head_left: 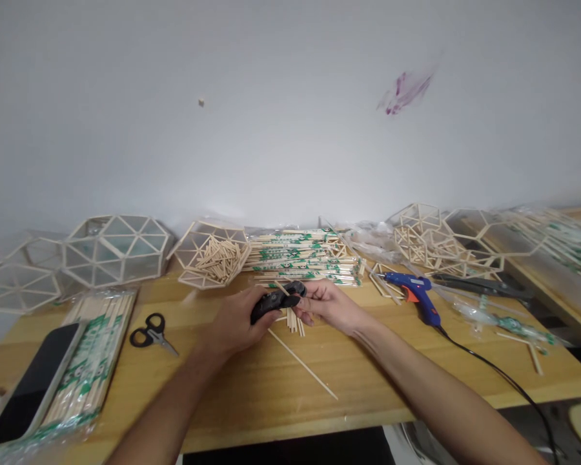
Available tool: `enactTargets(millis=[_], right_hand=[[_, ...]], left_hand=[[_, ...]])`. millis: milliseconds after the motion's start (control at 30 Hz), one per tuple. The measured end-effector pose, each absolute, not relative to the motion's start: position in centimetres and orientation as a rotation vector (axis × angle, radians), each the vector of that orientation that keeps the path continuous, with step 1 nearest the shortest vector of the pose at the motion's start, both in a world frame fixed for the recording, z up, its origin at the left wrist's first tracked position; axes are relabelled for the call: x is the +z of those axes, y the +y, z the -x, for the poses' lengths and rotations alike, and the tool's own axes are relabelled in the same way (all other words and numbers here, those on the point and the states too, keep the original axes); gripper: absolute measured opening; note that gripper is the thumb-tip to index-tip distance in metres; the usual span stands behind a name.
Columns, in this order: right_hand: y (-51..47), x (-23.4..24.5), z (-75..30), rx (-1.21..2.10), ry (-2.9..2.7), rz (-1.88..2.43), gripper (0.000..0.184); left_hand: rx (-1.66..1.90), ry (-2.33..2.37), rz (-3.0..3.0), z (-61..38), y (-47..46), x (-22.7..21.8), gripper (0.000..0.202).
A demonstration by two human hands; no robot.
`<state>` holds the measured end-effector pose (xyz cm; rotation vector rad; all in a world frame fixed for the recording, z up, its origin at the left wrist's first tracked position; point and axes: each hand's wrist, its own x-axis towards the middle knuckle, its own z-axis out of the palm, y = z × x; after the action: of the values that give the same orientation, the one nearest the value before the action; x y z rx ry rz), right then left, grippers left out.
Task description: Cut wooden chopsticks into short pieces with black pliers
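Observation:
My left hand (242, 321) is wrapped round a black hand cutter (266, 306), held just above the table near its middle. My right hand (330, 305) is closed at the cutter's head, fingertips pinching a thin wooden stick (281, 287) whose end sticks out past the jaws. The fingers and cutter hide the rest of that stick. Under the hands lies a small bunch of short cut sticks (296, 323). One long thin stick (304, 365) lies slanted on the wood in front of them.
Wrapped chopsticks (305, 255) are piled behind the hands. To the left are scissors (153, 334), a phone (33, 381) and stick-frame polyhedra (119, 252). A frame bowl (213, 258) holds cut pieces. On the right lies a blue glue gun (416, 294) with its cord.

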<state>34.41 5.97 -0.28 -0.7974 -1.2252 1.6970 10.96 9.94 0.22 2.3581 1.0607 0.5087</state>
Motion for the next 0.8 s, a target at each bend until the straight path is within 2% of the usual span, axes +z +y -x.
enactTargets(millis=[367, 800], right_hand=[[6.5, -0.7, -34.3, 1.552, -1.17, 0.974, 0.038], [6.1, -1.3, -33.8, 1.092, -1.346, 1.206, 0.037]], left_hand=[[0.324, 1.321, -2.351, -11.6, 9.7, 0.6, 0.044], [0.33, 1.336, -2.405, -11.8, 9.8, 0.1, 0.044]])
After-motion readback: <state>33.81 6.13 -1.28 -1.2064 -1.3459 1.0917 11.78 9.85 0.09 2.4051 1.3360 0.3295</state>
